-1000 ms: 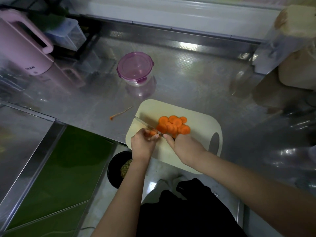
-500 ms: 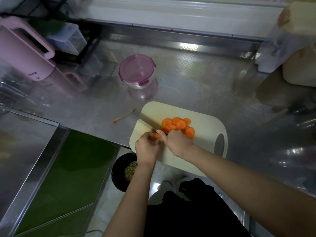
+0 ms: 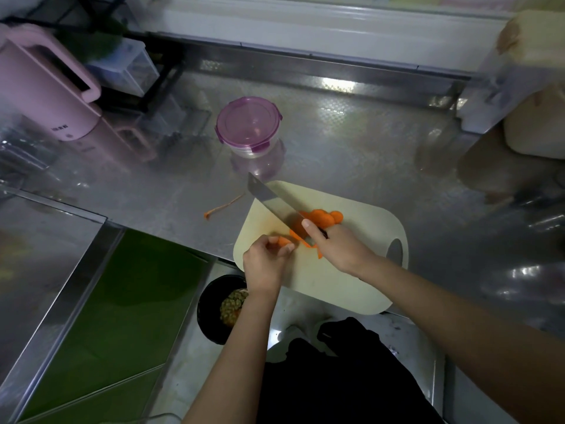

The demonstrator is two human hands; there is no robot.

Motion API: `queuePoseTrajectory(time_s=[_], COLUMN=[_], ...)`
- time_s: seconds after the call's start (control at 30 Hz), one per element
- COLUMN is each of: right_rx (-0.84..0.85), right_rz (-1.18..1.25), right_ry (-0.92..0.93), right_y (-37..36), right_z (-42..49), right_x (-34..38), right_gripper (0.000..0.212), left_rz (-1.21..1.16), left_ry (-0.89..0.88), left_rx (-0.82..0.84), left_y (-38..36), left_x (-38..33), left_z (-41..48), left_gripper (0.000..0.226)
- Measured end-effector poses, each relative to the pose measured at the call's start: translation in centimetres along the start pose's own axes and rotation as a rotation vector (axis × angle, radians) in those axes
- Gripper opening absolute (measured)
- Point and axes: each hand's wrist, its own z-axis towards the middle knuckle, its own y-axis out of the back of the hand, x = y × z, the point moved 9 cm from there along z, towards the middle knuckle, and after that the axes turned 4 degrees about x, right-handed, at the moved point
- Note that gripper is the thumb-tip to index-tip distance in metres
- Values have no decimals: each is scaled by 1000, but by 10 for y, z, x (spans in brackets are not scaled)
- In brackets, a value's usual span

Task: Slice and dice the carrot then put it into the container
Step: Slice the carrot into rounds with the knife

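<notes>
- Where the left hand (image 3: 266, 264) curls, I log its fingertips (image 3: 288, 246) pinching a carrot stub (image 3: 282, 240).
- The right hand (image 3: 339, 249) is wrapped round the knife (image 3: 272, 203), blade pointing to 10 o'clock.
- The carrot slices (image 3: 322, 217) are heaped on the cutting board (image 3: 351, 280), at 1 o'clock from the stub.
- The container (image 3: 248, 127), lidded, stands at 11 o'clock off the board.

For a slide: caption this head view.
Right hand holds knife over carrot slices on board; left hand pinches carrot stub.

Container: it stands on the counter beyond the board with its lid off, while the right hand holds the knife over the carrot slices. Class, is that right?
No. The head view shows the container with its purple lid on. The rest holds: it stands on the counter beyond the board, and the right hand holds the knife over the carrot slices.
</notes>
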Motion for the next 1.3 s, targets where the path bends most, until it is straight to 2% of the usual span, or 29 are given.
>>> queuePoseTrajectory(time_s=[0.1,0.47,0.7,0.8,0.93,1.1,1.23,1.3], right_rx=[7,24,29,33,36,83,58,67], right_rz=[33,-37,-79,-112,-175,-242,-262,-305], right_ry=[11,95,57,32,-17,-40,-31,-38], right_y=[6,-1,-2,-3,-6,-9,-12,-16], right_z=[-14,-31,-30,-29,-25,-29,-22,-16], right_x=[3,10,6,5,1,11,17,20], right_gripper=[37,43,47,51,70,39,53,50], left_rz=[6,-1,-6,-5,12,9,8,3], left_ry=[0,-10,-9,-6,4,9,26,33], left_rx=[-23,-26,-21,-21,-28,-26,-24,-14], left_y=[1,-1,-1,-1,0,1,1,0], left_x=[3,6,5,6,6,2,1,1], left_z=[-1,-1,-1,0,0,-1,-2,-3], left_gripper=[25,28,24,25,27,27,30,31])
